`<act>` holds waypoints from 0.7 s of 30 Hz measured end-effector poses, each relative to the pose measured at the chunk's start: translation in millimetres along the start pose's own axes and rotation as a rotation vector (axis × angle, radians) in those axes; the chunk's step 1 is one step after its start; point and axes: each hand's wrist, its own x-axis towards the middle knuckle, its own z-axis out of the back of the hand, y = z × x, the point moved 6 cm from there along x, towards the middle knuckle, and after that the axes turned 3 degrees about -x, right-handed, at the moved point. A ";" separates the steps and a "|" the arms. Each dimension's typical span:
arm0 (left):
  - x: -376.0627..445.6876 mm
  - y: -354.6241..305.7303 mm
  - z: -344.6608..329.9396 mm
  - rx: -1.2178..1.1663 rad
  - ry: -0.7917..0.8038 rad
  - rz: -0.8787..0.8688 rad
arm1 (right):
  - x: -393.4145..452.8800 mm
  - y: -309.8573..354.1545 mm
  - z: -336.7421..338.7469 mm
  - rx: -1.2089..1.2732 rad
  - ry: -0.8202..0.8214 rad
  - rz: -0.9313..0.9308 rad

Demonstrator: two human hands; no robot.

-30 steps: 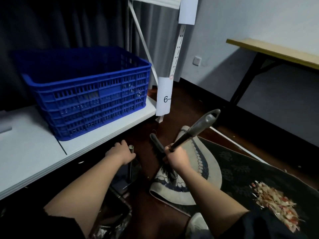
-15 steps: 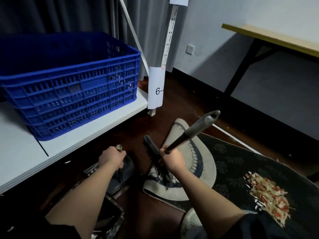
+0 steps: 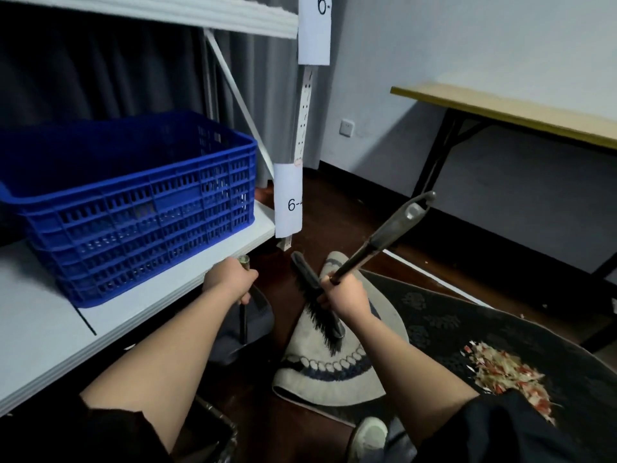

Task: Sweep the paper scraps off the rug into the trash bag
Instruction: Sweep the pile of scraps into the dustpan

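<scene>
Red, white and tan paper scraps point(image 3: 500, 372) lie heaped in a loose pile at the lower right of the frame, on a dark patterned rug point(image 3: 444, 322) whose near corner overlaps a paler round mat point(image 3: 384, 372). Well apart from the pile, at centre, the right hand point(image 3: 345, 295) is curled round the shaft of a brush point(image 3: 317, 302) — black bristles point down at the pale mat, the grey handle end slants up to the right. The left hand point(image 3: 230, 279) grips the upright handle of a grey dustpan point(image 3: 247, 332), which sits on the dark floor just left of the mat.

At the bottom edge, left of centre, the rim of a trash bag point(image 3: 217, 429) shows; its contents are hidden. A blue slotted crate point(image 3: 140, 208) stands on the white shelf point(image 3: 160, 295) at left; nothing shows inside it. A shoe point(image 3: 367, 436) rests at the bottom — bare floor lies between dustpan and mat.
</scene>
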 end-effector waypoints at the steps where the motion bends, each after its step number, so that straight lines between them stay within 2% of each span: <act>1: -4.3 -13.0 1.6 0.007 0.012 -0.033 | -2.8 3.4 11.6 0.009 -0.026 0.015; 11: -40.5 -125.8 -23.7 0.127 0.216 -0.301 | -24.4 2.1 128.8 -0.019 -0.254 0.020; 21: -97.2 -238.7 -89.9 0.252 0.303 -0.609 | -45.9 -62.8 254.7 -0.019 -0.438 -0.096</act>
